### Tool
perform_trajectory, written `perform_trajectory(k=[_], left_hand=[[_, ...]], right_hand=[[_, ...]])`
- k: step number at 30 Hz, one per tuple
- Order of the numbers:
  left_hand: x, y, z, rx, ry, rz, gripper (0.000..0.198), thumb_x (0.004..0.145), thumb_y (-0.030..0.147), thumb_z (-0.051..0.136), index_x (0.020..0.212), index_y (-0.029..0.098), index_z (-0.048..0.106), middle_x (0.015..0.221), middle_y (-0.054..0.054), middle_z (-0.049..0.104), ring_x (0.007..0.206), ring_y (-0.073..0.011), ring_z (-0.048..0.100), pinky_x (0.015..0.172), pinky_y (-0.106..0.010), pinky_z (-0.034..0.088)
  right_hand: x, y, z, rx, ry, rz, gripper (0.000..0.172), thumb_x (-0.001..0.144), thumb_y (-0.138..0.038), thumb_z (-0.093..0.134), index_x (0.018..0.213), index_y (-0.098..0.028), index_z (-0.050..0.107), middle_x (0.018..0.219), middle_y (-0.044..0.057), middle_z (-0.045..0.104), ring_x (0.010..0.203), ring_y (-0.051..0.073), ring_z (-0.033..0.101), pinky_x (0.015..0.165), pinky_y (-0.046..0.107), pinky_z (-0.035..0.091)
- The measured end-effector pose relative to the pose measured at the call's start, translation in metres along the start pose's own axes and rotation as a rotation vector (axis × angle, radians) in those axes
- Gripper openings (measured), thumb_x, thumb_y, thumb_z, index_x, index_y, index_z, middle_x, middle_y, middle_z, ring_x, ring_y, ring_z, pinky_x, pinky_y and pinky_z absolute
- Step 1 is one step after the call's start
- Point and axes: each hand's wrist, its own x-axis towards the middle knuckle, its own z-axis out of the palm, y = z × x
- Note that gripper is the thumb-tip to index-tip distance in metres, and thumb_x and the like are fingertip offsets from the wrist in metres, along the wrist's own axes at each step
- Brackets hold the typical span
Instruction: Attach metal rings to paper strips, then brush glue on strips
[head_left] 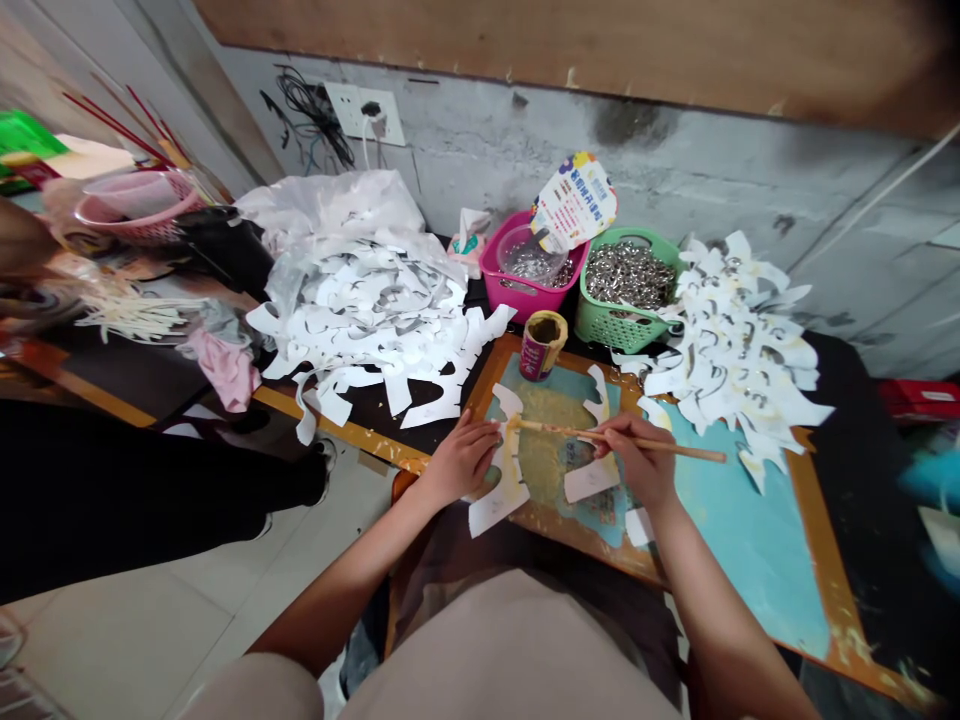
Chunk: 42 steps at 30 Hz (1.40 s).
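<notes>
In my right hand (639, 458) is a slim wooden brush (675, 447), its fingers wrapped round the handle. The brush's yellowish tip touches a white cut-out paper piece (513, 468), which has curved notches and yellow smears. My left hand (461, 460) has its fingertips closed on the left edge of this piece. A second white cut-out (591, 482) lies under and left of my right hand. Both pieces rest on a stained blue sheet on a wooden board (551, 520). Behind them stands a small purple-labelled pot (535, 355), crusted with yellowish glue.
A heap of white cut-outs (375, 330) spreads at the left, another pile (739, 350) at the right. Pink (525, 298) and green (619, 322) baskets hold small metal parts by the wall. A person's dark-clothed leg (150, 490) is at the left.
</notes>
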Motion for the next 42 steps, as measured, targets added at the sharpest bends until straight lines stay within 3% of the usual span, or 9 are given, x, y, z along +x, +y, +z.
perform_trajectory(k=[7, 12, 16, 19, 23, 28, 35, 39, 42], left_hand=[[0.002, 0.000, -0.006, -0.004, -0.060, -0.019, 0.028, 0.090, 0.013, 0.052, 0.114, 0.019, 0.066, 0.122, -0.013, 0.069, 0.118, -0.0273, 0.064, 0.120, -0.054, 0.029], [0.041, -0.011, -0.016, -0.098, -0.066, -0.268, 0.034, 0.091, 0.017, 0.048, 0.124, 0.018, 0.056, 0.117, -0.013, 0.060, 0.099, -0.0248, 0.065, 0.097, -0.046, 0.050], [0.083, -0.028, -0.016, -0.226, -0.036, -0.347, 0.022, 0.079, 0.015, 0.060, 0.100, 0.016, 0.064, 0.122, -0.017, 0.054, 0.114, -0.0314, 0.056, 0.104, -0.052, 0.042], [0.096, -0.037, -0.017, -0.372, -0.057, -0.387, 0.010, 0.072, 0.019, 0.068, 0.079, 0.017, 0.061, 0.097, -0.010, 0.062, 0.098, -0.0272, 0.060, 0.097, -0.048, 0.046], [0.091, -0.032, -0.024, -0.665, -0.058, -0.500, 0.024, 0.079, 0.039, 0.067, 0.081, 0.018, 0.056, 0.068, 0.001, 0.057, 0.067, -0.0166, 0.060, 0.072, -0.035, 0.054], [0.079, -0.010, -0.029, -0.976, 0.047, -0.678, 0.045, 0.074, 0.052, 0.073, 0.094, 0.015, 0.058, 0.070, -0.002, 0.064, 0.062, -0.0148, 0.064, 0.064, -0.031, 0.057], [0.074, 0.010, -0.042, -1.199, 0.128, -0.813, 0.042, 0.065, 0.040, 0.085, 0.090, 0.011, 0.066, 0.064, 0.000, 0.064, 0.052, -0.0088, 0.057, 0.061, -0.029, 0.060], [0.075, 0.013, -0.047, -1.248, 0.139, -0.851, 0.038, 0.066, 0.033, 0.086, 0.089, 0.010, 0.067, 0.065, -0.002, 0.065, 0.051, -0.0088, 0.058, 0.055, -0.026, 0.058], [0.075, 0.014, -0.046, -1.261, 0.148, -0.879, 0.034, 0.067, 0.030, 0.085, 0.088, 0.010, 0.067, 0.065, -0.002, 0.065, 0.050, -0.0089, 0.058, 0.054, -0.025, 0.057]], right_hand=[[0.014, -0.001, 0.016, -0.222, -0.003, -0.042, 0.018, 0.094, -0.036, 0.058, 0.086, -0.023, 0.067, 0.071, 0.000, 0.071, 0.062, 0.017, 0.067, 0.057, 0.028, 0.052], [0.014, -0.003, 0.019, -0.285, -0.023, -0.072, 0.016, 0.095, -0.034, 0.057, 0.085, -0.024, 0.065, 0.070, 0.000, 0.070, 0.061, 0.017, 0.067, 0.055, 0.027, 0.050], [0.008, -0.007, 0.016, -0.253, 0.004, -0.050, 0.013, 0.094, -0.035, 0.058, 0.092, -0.024, 0.066, 0.071, 0.000, 0.071, 0.061, 0.017, 0.068, 0.055, 0.027, 0.052], [0.000, -0.010, 0.011, -0.132, 0.055, 0.006, 0.015, 0.094, -0.037, 0.060, 0.095, -0.023, 0.067, 0.075, 0.002, 0.072, 0.065, 0.018, 0.070, 0.059, 0.028, 0.055], [-0.011, -0.014, 0.007, 0.076, 0.167, 0.084, 0.017, 0.092, -0.038, 0.064, 0.093, -0.022, 0.069, 0.081, 0.003, 0.073, 0.066, 0.017, 0.071, 0.064, 0.031, 0.060], [-0.017, -0.018, 0.011, 0.302, 0.283, 0.170, 0.015, 0.090, -0.035, 0.067, 0.087, -0.021, 0.070, 0.077, 0.002, 0.072, 0.061, 0.014, 0.070, 0.061, 0.028, 0.062], [-0.021, -0.013, 0.010, 0.526, 0.537, 0.137, 0.008, 0.084, -0.029, 0.071, 0.082, -0.022, 0.068, 0.078, -0.002, 0.069, 0.062, 0.010, 0.068, 0.060, 0.021, 0.061], [-0.026, -0.003, -0.002, 0.580, 0.523, 0.155, 0.011, 0.082, -0.026, 0.068, 0.092, -0.023, 0.070, 0.077, -0.001, 0.069, 0.060, 0.011, 0.068, 0.061, 0.023, 0.062], [-0.030, 0.002, -0.011, 0.611, 0.447, 0.132, 0.011, 0.076, -0.024, 0.069, 0.086, -0.024, 0.071, 0.081, 0.002, 0.070, 0.065, 0.013, 0.069, 0.057, 0.023, 0.062]])
